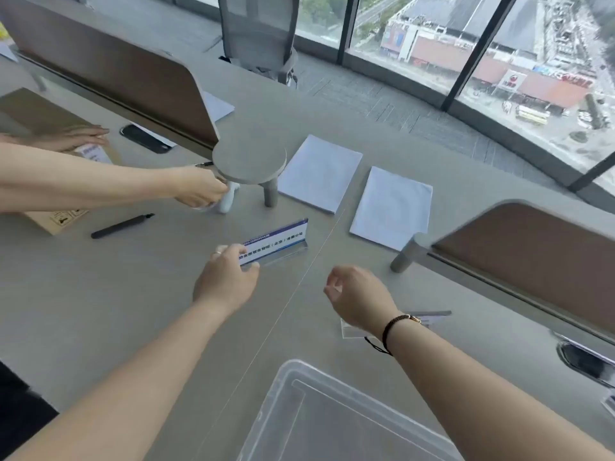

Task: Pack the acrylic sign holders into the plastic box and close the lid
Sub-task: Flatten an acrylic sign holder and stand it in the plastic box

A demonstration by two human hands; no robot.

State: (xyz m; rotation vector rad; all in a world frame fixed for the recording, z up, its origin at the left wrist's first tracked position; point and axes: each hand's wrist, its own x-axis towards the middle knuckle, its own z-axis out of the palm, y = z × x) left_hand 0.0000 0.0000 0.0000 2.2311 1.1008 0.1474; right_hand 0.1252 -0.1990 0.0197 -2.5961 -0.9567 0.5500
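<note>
An acrylic sign holder (pixel 279 241) with a blue-and-white card stands upright on the grey desk, mid-frame. My left hand (pixel 226 281) pinches its near-left end between thumb and fingers. My right hand (pixel 356 297) hovers to the right with loosely curled fingers, holding nothing. Partly hidden under my right wrist, a second sign holder (pixel 429 317) lies on the desk. The clear plastic box (pixel 289 374) sits at the bottom centre, with nothing visible inside and no lid in view.
Another person's hands reach in at the left, one (pixel 199 191) under a small round stand (pixel 249 161), one (pixel 76 136) on a cardboard box (pixel 43 118). Two paper stacks (pixel 319 173), a black marker (pixel 121 225), a phone (pixel 144 138) and brown divider panels (pixel 532 257) surround the work area.
</note>
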